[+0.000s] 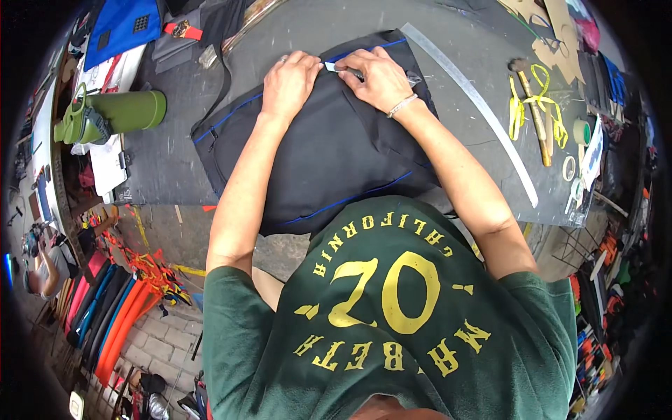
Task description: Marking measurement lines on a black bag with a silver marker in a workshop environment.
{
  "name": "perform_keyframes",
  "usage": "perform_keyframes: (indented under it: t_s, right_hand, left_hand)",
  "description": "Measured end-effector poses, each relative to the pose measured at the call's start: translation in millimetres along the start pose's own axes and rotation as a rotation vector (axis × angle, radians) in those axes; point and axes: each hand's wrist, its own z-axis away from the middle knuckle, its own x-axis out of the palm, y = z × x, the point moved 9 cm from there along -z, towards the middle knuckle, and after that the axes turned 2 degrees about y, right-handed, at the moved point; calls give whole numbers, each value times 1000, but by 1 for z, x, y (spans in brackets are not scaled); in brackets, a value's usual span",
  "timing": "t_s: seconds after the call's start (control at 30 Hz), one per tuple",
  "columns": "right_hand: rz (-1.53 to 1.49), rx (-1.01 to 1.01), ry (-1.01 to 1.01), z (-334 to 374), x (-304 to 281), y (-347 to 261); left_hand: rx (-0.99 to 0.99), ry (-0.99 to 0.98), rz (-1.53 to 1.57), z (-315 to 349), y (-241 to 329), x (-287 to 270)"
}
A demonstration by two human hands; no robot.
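A black fabric panel [301,164] with blue piping along its edges lies spread on the dark worktable in front of me. My left hand [289,85] rests at its far edge, fingers close together and bent down onto the cloth. Just right of it, my right hand [378,78] pinches a small white piece [331,66] between thumb and fingers, low over the cloth. The white piece lies between the two hands, and its exact kind is too small to make out. A loose fold of black cloth [367,119] runs below my right hand.
A green bottle [129,112] lies on the left, near a clipboard with paper [108,168]. To the right are a long metal ruler [476,105], a hammer [539,119] tangled with yellow strap, and tape rolls [568,166]. Blue fabric [122,31] lies far left. Another person [49,259] is at the left.
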Motion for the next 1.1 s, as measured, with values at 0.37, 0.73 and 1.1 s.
perform_keyframes:
  t_s: [0.37,0.73,1.1]
  right_hand:
    - [68,16,-28,-8,11,8]
    - [74,28,-112,-14,17,13]
    - [24,-6,-2,-15,13,6]
  left_hand:
    - [-32,64,29,2,-1,5]
    - [12,106,-115,6,2,12]
    - [-17,145,-137,7,-2,8]
